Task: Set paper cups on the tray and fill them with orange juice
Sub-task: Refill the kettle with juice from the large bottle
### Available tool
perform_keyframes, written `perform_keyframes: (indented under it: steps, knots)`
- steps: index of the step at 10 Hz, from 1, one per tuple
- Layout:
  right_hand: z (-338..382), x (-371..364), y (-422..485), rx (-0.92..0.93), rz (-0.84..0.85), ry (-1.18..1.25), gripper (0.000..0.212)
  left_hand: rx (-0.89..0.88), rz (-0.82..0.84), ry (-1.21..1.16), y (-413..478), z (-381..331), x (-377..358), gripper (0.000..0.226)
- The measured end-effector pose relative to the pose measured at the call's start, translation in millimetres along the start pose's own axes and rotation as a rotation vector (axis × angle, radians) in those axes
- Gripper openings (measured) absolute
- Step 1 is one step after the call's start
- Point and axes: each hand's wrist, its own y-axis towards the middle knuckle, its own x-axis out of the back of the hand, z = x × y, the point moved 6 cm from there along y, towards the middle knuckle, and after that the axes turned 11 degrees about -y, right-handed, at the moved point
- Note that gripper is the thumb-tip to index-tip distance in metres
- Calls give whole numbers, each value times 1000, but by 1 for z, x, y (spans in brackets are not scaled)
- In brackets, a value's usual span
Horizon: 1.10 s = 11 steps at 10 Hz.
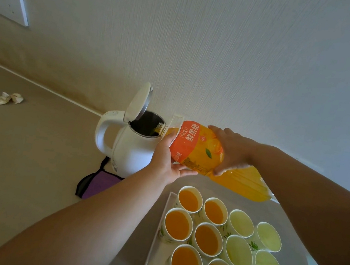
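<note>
Up by the wall, tipping the orange juice bottle (196,149) nearly flat and aiming its uncapped neck straight into the open mouth of the white kettle (131,148), under a kettle lid (139,102) flipped up out of the way. Cradling the neck end from below with the left hand (165,160), fingers curled under the label and thumb riding up the side, most likely steering the spout. Clamping down from above with the right hand (231,151), fingers spread and wrapped over the bottle's middle, probably taking the weight of the full lower half. Going two-handed, by the look of it, to steady a big soft bottle mid-pour.

Down at the near right, spotting the tray (152,259) on the counter (29,168), loaded with paper cups packed rim to rim. Counting six orange-filled cups (178,223) on its left side and five pale cups (239,252) on its right; cannot tell whether empty or holding something lighter. Pouring well apart from all of them, so seemingly sending juice kettle-ward rather than tray-ward.

Off to the sides, noting crumpled paper (9,99) on the counter, a purple cloth (99,182) just beside the kettle's base, and a wall socket (5,3) at upper left.
</note>
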Motion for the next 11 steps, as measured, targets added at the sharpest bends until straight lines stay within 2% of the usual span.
perform_keyframes:
  steps: [11]
  knots:
    - [-1,6,0,-16,22,-10,133,19,3,-20,2,-1,-3,61]
